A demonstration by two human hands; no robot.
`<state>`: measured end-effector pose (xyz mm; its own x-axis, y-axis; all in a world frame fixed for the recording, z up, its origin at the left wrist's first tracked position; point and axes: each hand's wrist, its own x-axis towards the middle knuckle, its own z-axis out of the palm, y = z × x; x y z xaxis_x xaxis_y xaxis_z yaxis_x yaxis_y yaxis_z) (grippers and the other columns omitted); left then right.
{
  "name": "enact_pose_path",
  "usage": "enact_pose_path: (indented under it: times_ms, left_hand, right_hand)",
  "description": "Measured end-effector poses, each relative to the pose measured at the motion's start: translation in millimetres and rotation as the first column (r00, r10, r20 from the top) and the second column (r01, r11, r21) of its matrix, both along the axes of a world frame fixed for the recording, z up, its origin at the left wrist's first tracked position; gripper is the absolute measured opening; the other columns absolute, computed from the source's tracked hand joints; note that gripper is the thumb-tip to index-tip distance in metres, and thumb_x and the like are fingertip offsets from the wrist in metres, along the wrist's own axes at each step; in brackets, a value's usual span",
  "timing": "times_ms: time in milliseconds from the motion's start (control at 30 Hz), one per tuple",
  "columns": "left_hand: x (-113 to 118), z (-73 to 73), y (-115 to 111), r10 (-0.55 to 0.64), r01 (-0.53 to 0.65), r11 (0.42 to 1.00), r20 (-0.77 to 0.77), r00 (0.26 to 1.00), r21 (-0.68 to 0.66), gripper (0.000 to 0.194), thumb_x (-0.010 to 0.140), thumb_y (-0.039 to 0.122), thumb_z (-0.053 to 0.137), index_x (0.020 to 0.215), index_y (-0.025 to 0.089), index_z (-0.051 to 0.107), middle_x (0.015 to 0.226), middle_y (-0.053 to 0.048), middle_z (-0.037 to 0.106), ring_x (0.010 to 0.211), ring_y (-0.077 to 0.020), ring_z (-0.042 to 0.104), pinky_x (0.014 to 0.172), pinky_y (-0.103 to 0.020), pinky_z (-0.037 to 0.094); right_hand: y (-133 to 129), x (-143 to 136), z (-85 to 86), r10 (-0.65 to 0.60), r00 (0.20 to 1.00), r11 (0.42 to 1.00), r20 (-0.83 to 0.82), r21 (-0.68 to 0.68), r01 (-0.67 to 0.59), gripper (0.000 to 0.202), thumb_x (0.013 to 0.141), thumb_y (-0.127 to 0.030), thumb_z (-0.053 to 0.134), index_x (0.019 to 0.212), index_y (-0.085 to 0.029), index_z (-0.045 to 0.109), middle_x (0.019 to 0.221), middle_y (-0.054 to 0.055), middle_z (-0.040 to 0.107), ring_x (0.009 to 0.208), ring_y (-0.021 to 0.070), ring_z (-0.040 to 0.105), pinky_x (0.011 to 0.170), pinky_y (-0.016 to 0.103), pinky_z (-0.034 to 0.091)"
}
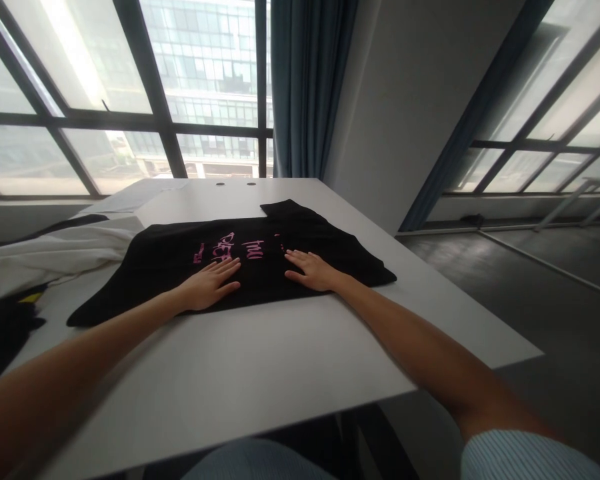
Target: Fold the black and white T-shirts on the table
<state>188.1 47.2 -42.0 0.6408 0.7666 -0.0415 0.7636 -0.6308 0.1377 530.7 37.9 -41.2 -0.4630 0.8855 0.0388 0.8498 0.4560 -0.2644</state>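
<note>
A black T-shirt (175, 250) with pink lettering lies spread sideways across the white table (260, 360). Its hem end is to the left, and a sleeve and the shoulder part are to the right. My left hand (209, 283) rests flat on the shirt, fingers stretched out and touching the edge of the pink print. Flat on the cloth to the right of the lettering is my right hand (311, 269), its fingers extended. Neither hand grips the fabric. Part of the print is covered by my fingers.
Light-coloured cloth (75, 247) is heaped along the table's left side, with a dark garment (5, 333) nearer me. Two round dark cable holes (251, 184) are at the far end. Beyond stand windows, a blue curtain (307, 87) and a pillar (395, 100). The table's right edge drops to grey floor.
</note>
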Motion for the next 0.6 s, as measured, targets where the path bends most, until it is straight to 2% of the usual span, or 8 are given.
enact_pose_path:
  times_ms: [100, 233, 367, 467, 600]
  left_hand:
    - [-29.8, -0.8, 3.6, 0.056, -0.055, 0.998, -0.029, 0.998, 0.024, 0.087, 0.097, 0.073, 0.015, 0.164, 0.018, 0.024, 0.169, -0.003, 0.016, 0.157, -0.0237, 0.012, 0.127, -0.038, 0.011]
    - [-68.9, -3.9, 9.2, 0.132, -0.130, 0.991, -0.062, 0.989, 0.044, 0.086, 0.096, 0.071, 0.016, 0.164, 0.017, 0.024, 0.168, -0.003, 0.018, 0.157, -0.0253, 0.013, 0.127, -0.042, 0.014]
    - [-92.4, -5.2, 11.5, 0.197, -0.193, 0.979, -0.070, 0.978, 0.059, 0.083, 0.096, 0.068, 0.021, 0.164, 0.019, 0.025, 0.167, -0.004, 0.022, 0.156, -0.0271, 0.016, 0.126, -0.045, 0.018]
    - [-93.6, -4.1, 9.9, 0.206, -0.204, 0.978, -0.064, 0.976, 0.038, 0.084, 0.096, 0.068, 0.023, 0.164, 0.018, 0.025, 0.167, -0.005, 0.022, 0.156, -0.0270, 0.016, 0.126, -0.045, 0.016]
    - [-86.4, -1.7, 6.8, 0.198, -0.198, 0.980, -0.040, 0.979, 0.003, 0.085, 0.097, 0.068, 0.021, 0.164, 0.017, 0.023, 0.168, -0.007, 0.020, 0.157, -0.0261, 0.014, 0.126, -0.046, 0.012]
  right_hand:
    - [13.1, 25.2, -3.0, -0.152, 0.988, 0.988, 0.023, 0.009, 0.151, 0.074, 0.100, -0.070, 0.030, 0.160, -0.027, 0.034, 0.168, 0.006, 0.027, 0.155, 0.0261, 0.021, 0.126, 0.050, 0.015]
    - [25.1, 73.8, -4.8, -0.348, 0.935, 0.937, 0.062, -0.002, 0.349, 0.070, 0.103, -0.063, 0.028, 0.160, -0.022, 0.033, 0.168, 0.007, 0.023, 0.156, 0.0256, 0.019, 0.126, 0.050, 0.014]
    - [27.3, 109.8, -6.0, -0.483, 0.871, 0.874, 0.092, -0.004, 0.486, 0.070, 0.105, -0.057, 0.024, 0.160, -0.015, 0.032, 0.168, 0.010, 0.023, 0.155, 0.0249, 0.021, 0.125, 0.049, 0.016]
    - [25.8, 115.6, -4.2, -0.512, 0.851, 0.858, 0.117, 0.034, 0.512, 0.070, 0.106, -0.055, 0.026, 0.158, -0.010, 0.035, 0.167, 0.014, 0.026, 0.154, 0.0274, 0.025, 0.124, 0.053, 0.018]
    - [23.4, 94.9, 1.5, -0.504, 0.854, 0.861, 0.129, 0.150, 0.485, 0.064, 0.106, -0.050, 0.026, 0.157, -0.013, 0.037, 0.166, 0.013, 0.028, 0.155, 0.0256, 0.023, 0.125, 0.053, 0.012]
